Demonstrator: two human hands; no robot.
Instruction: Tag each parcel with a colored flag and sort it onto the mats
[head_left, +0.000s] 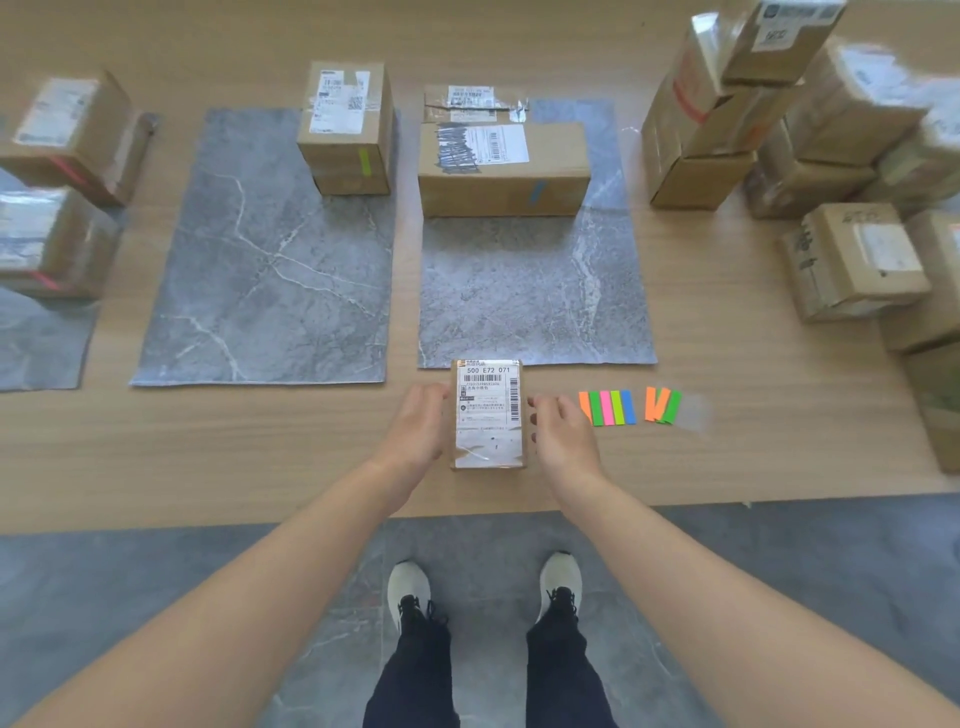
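Parcel untagged at worktop's near edge, left hand and right hand clasping its sides; next: free one, peel flag.

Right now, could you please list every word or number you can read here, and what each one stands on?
"500 E72 071": top of the white label on the small parcel.
Rest of that label: barcodes and print too small to read.
Labels on the other parcels: too blurred or small to read.
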